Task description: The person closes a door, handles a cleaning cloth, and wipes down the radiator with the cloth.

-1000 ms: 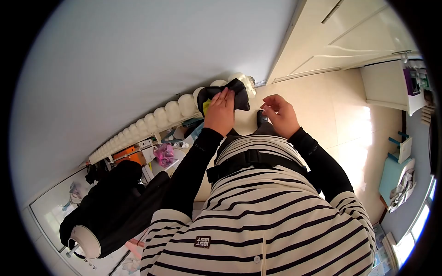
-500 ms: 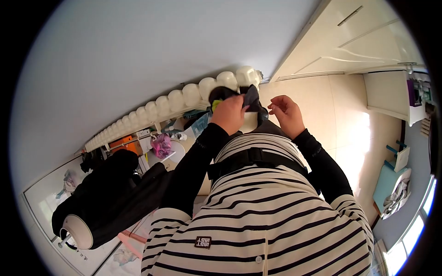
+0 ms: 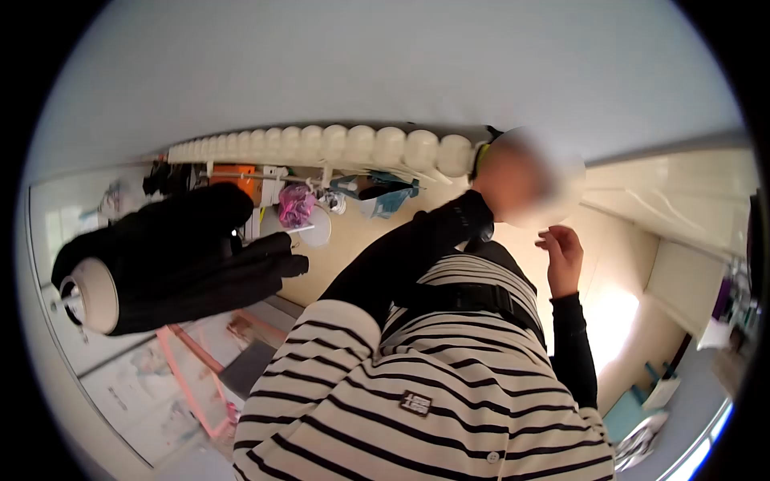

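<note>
My left hand [image 3: 507,180] is raised in front of the wall, its fingers lost in a heavy blur. Beside it shows a dark item with a yellow-green edge [image 3: 481,157], mostly hidden behind the hand; its kind cannot be made out. Lower and to the right, my right hand [image 3: 563,255] is held up with its fingers loosely bent and apart, and nothing shows in them. Both forearms wear black sleeves below a striped shirt [image 3: 449,353]. A black belt with a buckle [image 3: 481,299] crosses my waist.
A cream radiator [image 3: 349,146] runs along the wall. On the left hang black clothes [image 3: 176,260] near a white round fixture [image 3: 95,295]. A pink plastic bag [image 3: 297,204], an orange box [image 3: 243,183] and a blue bag [image 3: 389,200] stand below the radiator. A cream cabinet [image 3: 686,284] is at right.
My left hand has moved up and to the right with the dark item beside it, and is now blurred. My right hand is lower and further right. The view has turned.
</note>
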Available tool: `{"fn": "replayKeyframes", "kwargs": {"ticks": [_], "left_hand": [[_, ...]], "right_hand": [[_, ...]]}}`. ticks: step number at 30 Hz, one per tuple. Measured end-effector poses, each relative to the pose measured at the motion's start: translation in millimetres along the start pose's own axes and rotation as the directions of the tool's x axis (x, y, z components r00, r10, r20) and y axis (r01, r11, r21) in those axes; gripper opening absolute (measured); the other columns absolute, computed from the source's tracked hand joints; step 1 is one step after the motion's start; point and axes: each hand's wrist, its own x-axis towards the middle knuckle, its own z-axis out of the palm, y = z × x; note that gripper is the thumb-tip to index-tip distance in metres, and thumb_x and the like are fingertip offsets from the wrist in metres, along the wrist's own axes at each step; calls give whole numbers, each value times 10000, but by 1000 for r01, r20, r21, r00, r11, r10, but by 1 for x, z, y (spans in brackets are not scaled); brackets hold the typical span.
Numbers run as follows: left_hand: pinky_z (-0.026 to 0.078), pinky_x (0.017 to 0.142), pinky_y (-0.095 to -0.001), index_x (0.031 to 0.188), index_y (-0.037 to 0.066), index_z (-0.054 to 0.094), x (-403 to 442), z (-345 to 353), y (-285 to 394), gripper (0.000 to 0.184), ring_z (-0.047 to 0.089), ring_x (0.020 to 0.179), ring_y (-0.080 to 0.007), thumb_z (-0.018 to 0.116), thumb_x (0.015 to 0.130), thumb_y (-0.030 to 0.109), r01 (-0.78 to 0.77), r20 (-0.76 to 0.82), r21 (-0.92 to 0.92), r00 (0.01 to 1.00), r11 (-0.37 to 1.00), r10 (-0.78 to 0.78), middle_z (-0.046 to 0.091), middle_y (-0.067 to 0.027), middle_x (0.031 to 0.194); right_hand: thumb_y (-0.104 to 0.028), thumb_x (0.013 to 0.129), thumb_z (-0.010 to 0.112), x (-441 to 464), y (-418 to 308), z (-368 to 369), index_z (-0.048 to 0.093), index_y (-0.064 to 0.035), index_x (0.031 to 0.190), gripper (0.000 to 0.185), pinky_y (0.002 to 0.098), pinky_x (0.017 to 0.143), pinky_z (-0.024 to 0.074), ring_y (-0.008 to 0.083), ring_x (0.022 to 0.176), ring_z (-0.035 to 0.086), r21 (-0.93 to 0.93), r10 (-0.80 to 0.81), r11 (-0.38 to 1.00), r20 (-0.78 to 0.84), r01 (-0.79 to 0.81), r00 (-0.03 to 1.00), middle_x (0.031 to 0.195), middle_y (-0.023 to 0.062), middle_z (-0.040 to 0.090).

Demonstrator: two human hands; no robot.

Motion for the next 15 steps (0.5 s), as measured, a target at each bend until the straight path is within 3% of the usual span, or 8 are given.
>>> {"fn": "replayKeyframes", "kwargs": {"ticks": [8,10,12,13,14,15], "left_hand": [[467,946,-427,970,127,685,4,49,10,168,575,1088,-258,620,870,245,82,31,30,996,996,-83,654,-35,1031],[463,941,-433,922,136,698,-11,51,14,147,567,1091,-247,613,873,246,88,23,-64,996,994,-87,653,-20,1012],[460,936,-439,875,145,710,-31,59,14,146,559,1095,-235,605,876,247,107,-6,-284,994,953,-113,652,-5,993],[458,934,-441,852,150,716,-38,68,12,153,555,1096,-229,602,877,247,119,-28,-520,987,846,-156,652,2,984],[466,911,-435,901,138,699,-46,91,9,175,561,1068,-226,573,914,259,106,-19,-837,975,537,-222,647,-7,986],[474,888,-428,951,127,681,-54,119,5,198,567,1040,-224,545,951,270,50,16,-991,963,121,-270,642,-17,988]], "right_hand": [[-20,975,567,-1,-24,13,571,50,1118,158,312,820,565,189,857,674,-116,23,993,73,-14,997,1003,142,683],[-18,975,564,1,-31,17,571,47,1114,154,307,820,562,186,854,675,-123,38,992,86,-27,996,997,138,685],[-16,973,561,4,-35,21,574,44,1108,148,300,820,558,183,850,677,-138,36,990,91,-24,995,982,127,686],[-26,977,564,7,-35,19,579,40,1104,143,304,815,559,187,848,680,-157,20,988,105,-3,994,987,129,689],[-35,980,567,8,-34,17,585,35,1099,140,308,809,561,192,847,683,-173,3,985,115,17,993,993,132,692],[-45,984,571,10,-34,15,590,31,1095,136,312,804,562,196,846,686,-189,-13,981,121,36,993,998,134,695]]}}
